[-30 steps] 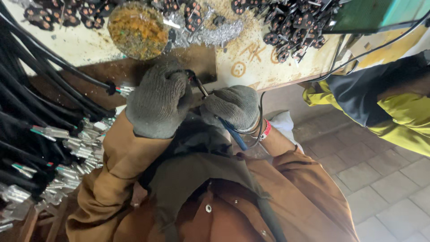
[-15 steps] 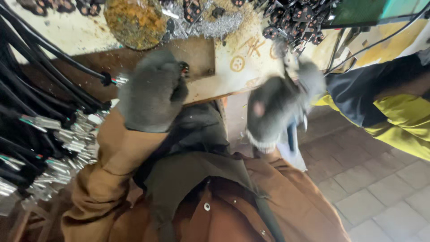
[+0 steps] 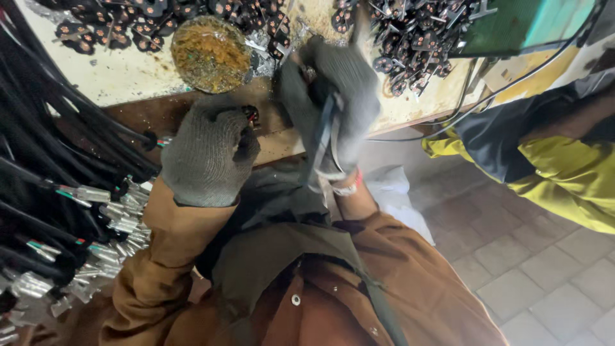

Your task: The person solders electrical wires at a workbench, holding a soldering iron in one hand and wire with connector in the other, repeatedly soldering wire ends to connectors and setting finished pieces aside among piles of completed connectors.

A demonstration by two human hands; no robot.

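My left hand [image 3: 208,150], in a grey knit glove, is closed at the bench edge around a small dark piece with a red tip [image 3: 251,115] that pokes out past the fingers. My right hand [image 3: 330,102], also gloved and blurred by motion, is raised just right of it over the bench edge and grips a thin dark hand tool [image 3: 322,144] that hangs down across the palm. A round tin of orange-brown paste [image 3: 211,51] sits on the bench just beyond both hands.
Thick black cables with metal terminals [image 3: 96,218] crowd the left side. Heaps of small black parts [image 3: 416,32] lie along the bench's far side. A green box [image 3: 512,25] stands at top right. A co-worker's yellow sleeve [image 3: 564,173] reaches in from the right above the tiled floor.
My right hand swung out to the right away from the left hand, then came back up over the bench edge. The left hand stayed closed in nearly the same spot.
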